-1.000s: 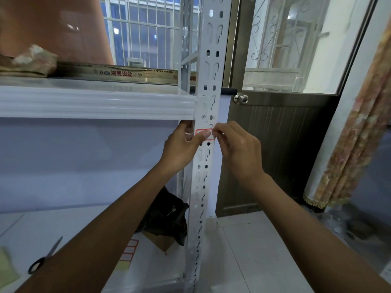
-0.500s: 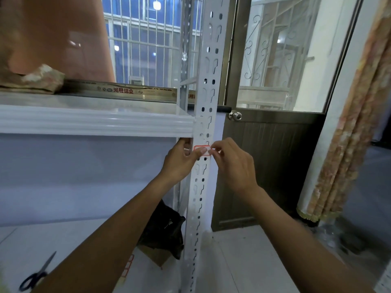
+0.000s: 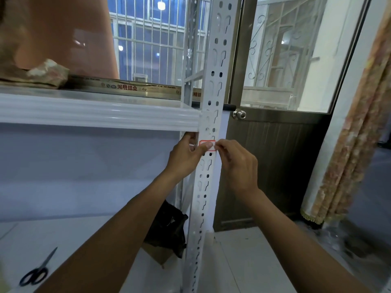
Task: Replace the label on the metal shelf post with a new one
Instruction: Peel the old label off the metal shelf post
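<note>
A white perforated metal shelf post (image 3: 208, 98) runs top to bottom through the middle of the view. A small white label with a red border (image 3: 207, 145) sits on its front face just below the upper shelf. My left hand (image 3: 186, 157) wraps the post from the left, thumb pressed on the label's left part. My right hand (image 3: 237, 163) comes from the right, fingertips pinching the label's right edge. Part of the label is hidden under my thumb.
The white upper shelf (image 3: 95, 115) holds a crumpled cloth (image 3: 40, 74) and a long printed box (image 3: 127, 87). Scissors (image 3: 37, 271) lie on the lower shelf at bottom left; a dark bag (image 3: 169, 227) lies behind the post. A door with a knob (image 3: 239, 114) and a curtain (image 3: 355, 134) stand to the right.
The head view has tilted up slightly, so hands and label sit lower in the frame. Both hands stay on the label in the same hold.
</note>
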